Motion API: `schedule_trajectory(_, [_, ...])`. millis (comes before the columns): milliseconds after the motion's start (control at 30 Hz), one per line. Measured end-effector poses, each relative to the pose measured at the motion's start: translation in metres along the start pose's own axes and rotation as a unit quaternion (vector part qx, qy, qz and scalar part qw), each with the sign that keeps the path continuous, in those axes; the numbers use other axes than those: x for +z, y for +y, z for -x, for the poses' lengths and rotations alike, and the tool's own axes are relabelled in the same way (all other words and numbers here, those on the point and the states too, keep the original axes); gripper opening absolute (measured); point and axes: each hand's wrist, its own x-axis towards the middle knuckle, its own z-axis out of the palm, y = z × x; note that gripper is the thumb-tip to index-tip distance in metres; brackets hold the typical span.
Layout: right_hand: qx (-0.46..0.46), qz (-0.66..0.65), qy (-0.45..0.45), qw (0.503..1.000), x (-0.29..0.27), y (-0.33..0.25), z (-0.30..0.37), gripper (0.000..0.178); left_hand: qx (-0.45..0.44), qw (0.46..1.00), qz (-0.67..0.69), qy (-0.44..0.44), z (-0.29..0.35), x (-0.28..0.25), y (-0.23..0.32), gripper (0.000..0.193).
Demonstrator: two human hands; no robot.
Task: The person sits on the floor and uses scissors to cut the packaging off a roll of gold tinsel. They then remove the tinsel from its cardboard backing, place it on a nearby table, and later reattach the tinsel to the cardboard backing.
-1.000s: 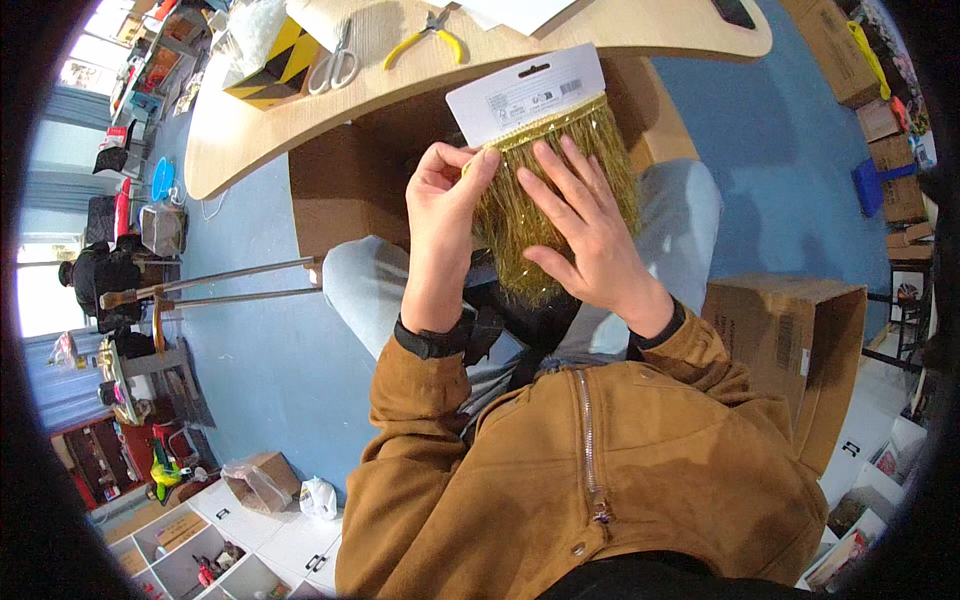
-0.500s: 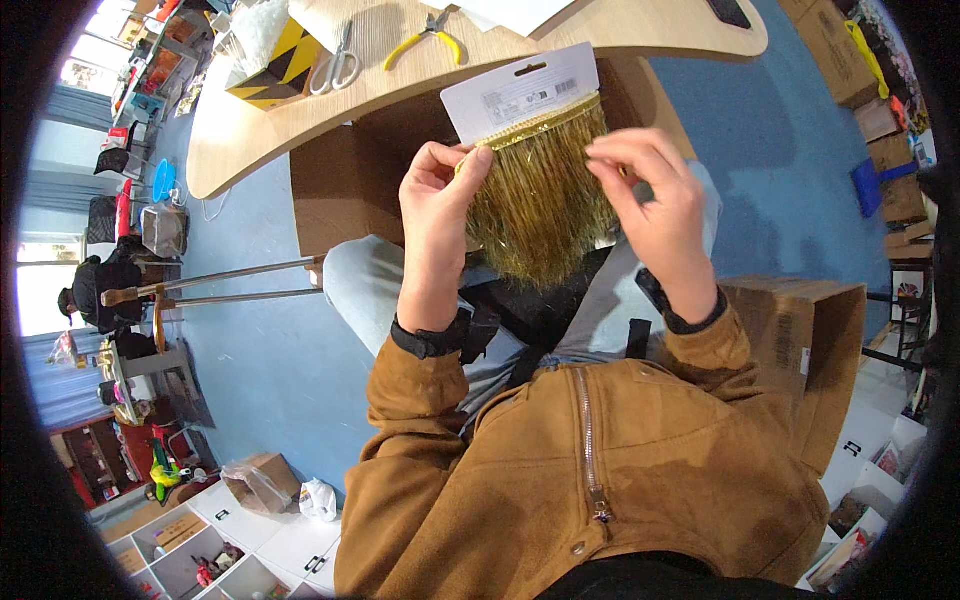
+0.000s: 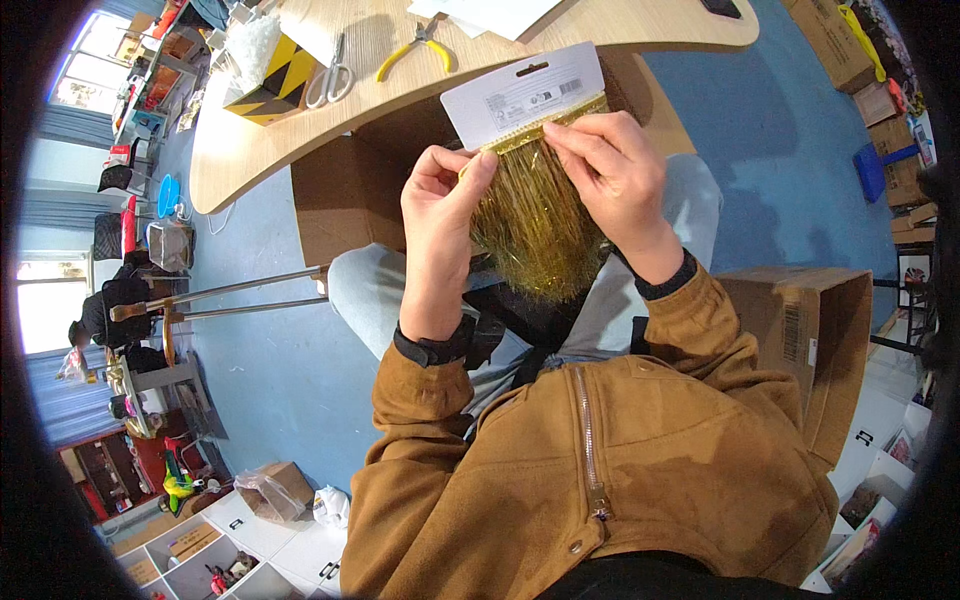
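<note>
A gold tinsel fringe (image 3: 535, 225) hangs from a white header card (image 3: 525, 92) with a slot at its top, held up over my lap. My left hand (image 3: 440, 195) pinches the fringe's gold top band at its left end, thumb in front. On the same band, right of the middle, the thumb and fingers of my right hand (image 3: 610, 170) are closed, covering part of the strands. The strands hang loose below both hands.
On the wooden table (image 3: 290, 150) ahead lie yellow-handled pliers (image 3: 417, 48), scissors (image 3: 331, 80) and a black-and-yellow striped box (image 3: 275, 85). A cardboard box (image 3: 345, 195) stands under the table edge, another cardboard box (image 3: 795, 340) by my right side. Metal rods (image 3: 235, 288) reach toward my left knee.
My right hand has moved left and slightly up, from beside the fringe onto its top band. My left hand keeps its pinch almost in place.
</note>
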Motion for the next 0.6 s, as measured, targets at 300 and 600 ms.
schedule_trajectory(300, [0.126, -0.103, -0.175, 0.971, -0.014, -0.010, -0.005, 0.010, 0.004, 0.999, 0.020, 0.024, -0.003, -0.006, 0.001, 0.017])
schedule_trajectory(600, [0.213, 0.149, -0.453, 0.853, -0.100, 0.011, 0.017, 0.019, 0.029, 0.999, 0.026, 0.036, -0.009, -0.015, 0.004, 0.018])
